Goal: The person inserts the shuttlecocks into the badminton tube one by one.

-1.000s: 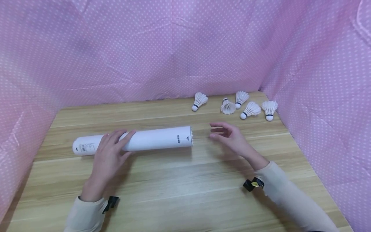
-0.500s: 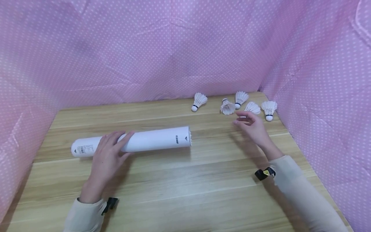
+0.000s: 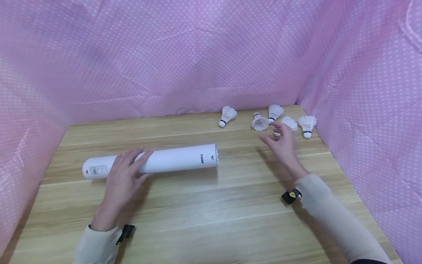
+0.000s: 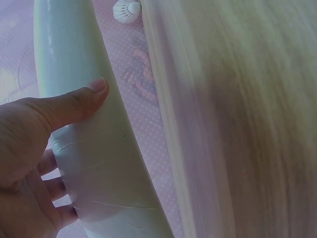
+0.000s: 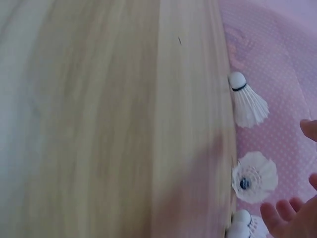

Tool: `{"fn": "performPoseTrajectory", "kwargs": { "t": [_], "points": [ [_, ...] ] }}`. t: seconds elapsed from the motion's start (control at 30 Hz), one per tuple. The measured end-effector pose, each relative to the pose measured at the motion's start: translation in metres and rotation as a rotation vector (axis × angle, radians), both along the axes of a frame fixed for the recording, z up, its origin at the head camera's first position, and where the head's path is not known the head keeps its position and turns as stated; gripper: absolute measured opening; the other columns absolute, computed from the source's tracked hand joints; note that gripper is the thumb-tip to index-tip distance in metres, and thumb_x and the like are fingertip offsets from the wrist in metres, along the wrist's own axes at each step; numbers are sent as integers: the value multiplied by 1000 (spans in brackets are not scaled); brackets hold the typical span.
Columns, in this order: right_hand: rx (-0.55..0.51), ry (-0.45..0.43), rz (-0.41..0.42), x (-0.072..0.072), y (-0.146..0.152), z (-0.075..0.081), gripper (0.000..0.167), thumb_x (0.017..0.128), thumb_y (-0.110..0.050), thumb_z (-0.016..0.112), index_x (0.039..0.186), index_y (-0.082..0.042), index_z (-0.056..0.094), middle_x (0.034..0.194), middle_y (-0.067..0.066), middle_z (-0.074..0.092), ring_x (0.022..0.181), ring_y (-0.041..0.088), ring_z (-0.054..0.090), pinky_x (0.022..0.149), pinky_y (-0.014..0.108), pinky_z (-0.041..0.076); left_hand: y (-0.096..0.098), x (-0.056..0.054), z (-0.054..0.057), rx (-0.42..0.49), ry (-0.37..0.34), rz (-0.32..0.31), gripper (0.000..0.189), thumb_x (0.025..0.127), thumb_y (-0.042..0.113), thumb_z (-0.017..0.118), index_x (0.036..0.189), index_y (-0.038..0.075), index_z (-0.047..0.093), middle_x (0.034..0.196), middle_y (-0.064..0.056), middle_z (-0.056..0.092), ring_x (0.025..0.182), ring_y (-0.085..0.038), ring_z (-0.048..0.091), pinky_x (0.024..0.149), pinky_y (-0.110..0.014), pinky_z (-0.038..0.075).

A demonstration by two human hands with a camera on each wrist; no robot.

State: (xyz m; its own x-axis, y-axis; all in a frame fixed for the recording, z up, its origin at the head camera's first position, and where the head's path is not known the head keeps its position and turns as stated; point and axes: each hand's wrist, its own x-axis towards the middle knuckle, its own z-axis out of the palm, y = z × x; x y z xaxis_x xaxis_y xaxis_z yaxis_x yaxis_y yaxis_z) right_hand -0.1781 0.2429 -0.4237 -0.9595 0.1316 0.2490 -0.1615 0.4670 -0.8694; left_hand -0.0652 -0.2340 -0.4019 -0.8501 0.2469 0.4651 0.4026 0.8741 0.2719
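My left hand [image 3: 122, 179] grips a long white shuttlecock tube [image 3: 182, 158] from above, the thumb on its near side. The tube lies sideways over the table, and jagged white edges show at its right end. In the left wrist view the thumb [image 4: 81, 101] presses along the tube's wall. My right hand [image 3: 282, 145] hovers with nothing in it, thumb and fingers spread apart. It partly covers one shuttlecock [image 3: 290, 123]. Just past its fingertips are an upright-facing skirt of another shuttlecock [image 3: 260, 123] and a third shuttlecock [image 3: 275, 112].
One shuttlecock [image 3: 307, 125] lies at the right edge of the wooden table [image 3: 197, 220]. Another shuttlecock [image 3: 227, 116] sits apart near the back edge. Pink dotted cloth [image 3: 184, 55] hangs behind and along both sides.
My right hand has moved right from beside the tube's end to the shuttlecocks, then slightly back left, its thumb and fingers spreading wider. The left hand and tube stay nearly still.
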Motion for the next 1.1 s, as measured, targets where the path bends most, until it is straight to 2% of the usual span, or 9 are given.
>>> {"fn": "performPoseTrajectory", "kwargs": {
  "t": [0.27, 0.43, 0.57, 0.8, 1.1],
  "points": [
    [-70, -31, -81, -12, -23, -2, 70, 80, -16, 86, 138, -1, 50, 139, 25, 41, 128, 40, 45, 97, 45, 51, -1, -2, -4, -8, -6, 0, 82, 63, 4, 94, 137, 16, 62, 131, -19, 60, 123, -42, 51, 116, -58, 28],
    [-70, -10, -110, -21, -33, -8, 69, 80, -12, 86, 138, -2, 51, 140, 26, 41, 129, 42, 41, 111, 51, 36, 1, -1, -2, 1, -6, -4, 83, 62, 3, 94, 137, 16, 62, 130, -19, 60, 122, -41, 52, 114, -60, 30],
    [-83, -9, -138, -28, -41, -11, 68, 79, -8, 85, 138, -3, 52, 141, 23, 39, 131, 40, 38, 114, 48, 31, 2, -1, -1, 13, -3, -8, 84, 62, 1, 94, 138, 17, 62, 129, -19, 60, 121, -42, 52, 113, -61, 31],
    [-91, -36, -221, -38, -50, -16, 68, 76, -8, 85, 137, -7, 54, 137, 24, 37, 124, 37, 42, 109, 40, 35, 2, -1, -3, 9, -25, -8, 83, 63, 3, 94, 138, 18, 62, 130, -19, 60, 123, -42, 52, 114, -61, 30],
    [-124, -153, -299, -48, -52, -18, 68, 82, -10, 82, 141, -16, 50, 144, 15, 34, 125, 32, 45, 111, 38, 39, 3, -1, -3, 18, -54, 2, 82, 65, 4, 93, 139, 18, 61, 131, -18, 59, 124, -42, 50, 118, -58, 25]
  ]
}}
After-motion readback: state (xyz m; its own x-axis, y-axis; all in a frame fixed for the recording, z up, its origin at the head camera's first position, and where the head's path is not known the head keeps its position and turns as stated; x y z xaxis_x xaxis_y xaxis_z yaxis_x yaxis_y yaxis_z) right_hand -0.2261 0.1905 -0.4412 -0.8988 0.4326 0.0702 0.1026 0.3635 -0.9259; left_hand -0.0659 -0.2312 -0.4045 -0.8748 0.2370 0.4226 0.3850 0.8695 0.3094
